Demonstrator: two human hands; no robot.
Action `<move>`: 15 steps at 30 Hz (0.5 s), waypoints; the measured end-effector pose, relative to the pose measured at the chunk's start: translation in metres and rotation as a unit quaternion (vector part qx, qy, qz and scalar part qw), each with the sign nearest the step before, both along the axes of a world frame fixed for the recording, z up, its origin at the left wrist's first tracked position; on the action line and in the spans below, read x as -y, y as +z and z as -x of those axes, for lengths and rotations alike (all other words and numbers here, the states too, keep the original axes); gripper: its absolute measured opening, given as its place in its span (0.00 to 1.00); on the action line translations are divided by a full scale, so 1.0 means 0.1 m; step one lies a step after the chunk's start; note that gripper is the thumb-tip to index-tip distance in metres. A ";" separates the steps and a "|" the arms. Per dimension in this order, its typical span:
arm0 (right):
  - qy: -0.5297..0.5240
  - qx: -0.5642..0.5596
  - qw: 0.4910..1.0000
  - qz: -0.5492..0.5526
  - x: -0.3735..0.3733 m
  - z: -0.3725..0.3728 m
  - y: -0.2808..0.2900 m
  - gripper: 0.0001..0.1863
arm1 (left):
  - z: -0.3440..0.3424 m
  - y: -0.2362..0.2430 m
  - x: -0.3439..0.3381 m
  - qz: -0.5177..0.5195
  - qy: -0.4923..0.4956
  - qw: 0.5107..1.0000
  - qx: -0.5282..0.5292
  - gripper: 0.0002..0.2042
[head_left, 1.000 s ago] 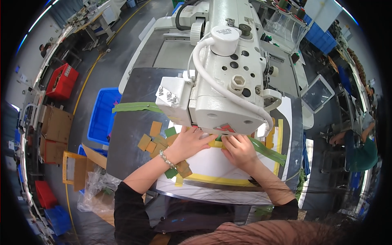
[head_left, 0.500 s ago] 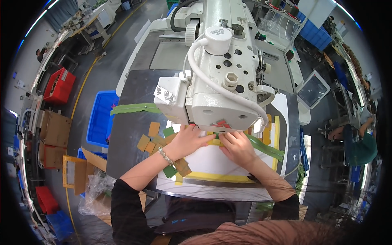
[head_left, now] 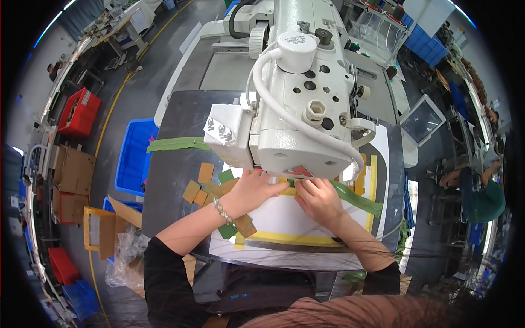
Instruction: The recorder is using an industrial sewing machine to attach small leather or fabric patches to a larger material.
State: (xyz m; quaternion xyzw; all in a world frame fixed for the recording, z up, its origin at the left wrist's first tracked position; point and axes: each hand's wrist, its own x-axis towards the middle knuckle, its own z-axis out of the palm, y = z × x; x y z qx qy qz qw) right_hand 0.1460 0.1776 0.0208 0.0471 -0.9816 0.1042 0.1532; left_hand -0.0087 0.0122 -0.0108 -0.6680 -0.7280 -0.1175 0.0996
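Hands: two, side by side under the front of one white sewing machine head [head_left: 306, 147].
Left hand [head_left: 249, 192]: laid out flat, thumb stretched toward the right hand; its wrist wears one beaded bracelet [head_left: 220, 210].
Right hand [head_left: 319, 201]: fingers bent down at the green strip [head_left: 358, 202]; whether they pinch it or only press, I cannot tell.
Green strip: two stretches show, one leaving the right hand's fingers toward the right, one well left of the left hand; the machine hides any join. A small green part shows between the hands.
Square pieces [head_left: 206, 173]: at least five tan and two green, overlapping beside and below the left wrist; exact count unclear.
Edges: yellow tape [head_left: 295, 239] borders the white sheet [head_left: 279, 218] toward the person; the dark table [head_left: 172, 169] curves beyond.
Room: white sheet spans between the forearms; the head hangs close over the fingertips.
Bins: one blue bin [head_left: 124, 158] stands just off the table's left edge.
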 end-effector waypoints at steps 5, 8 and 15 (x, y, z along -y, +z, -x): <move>0.002 -0.009 1.000 -0.003 0.01 0.00 0.01 0.21 | -0.04 0.01 0.02 -0.019 0.008 1.000 -0.020 0.19; -0.007 -0.008 1.000 0.001 0.02 -0.01 -0.02 0.22 | -0.11 0.05 0.00 -0.026 0.021 0.999 -0.035 0.23; -0.007 -0.006 1.000 0.005 0.02 -0.01 -0.01 0.22 | -0.21 0.10 -0.09 -0.046 0.070 0.995 -0.046 0.26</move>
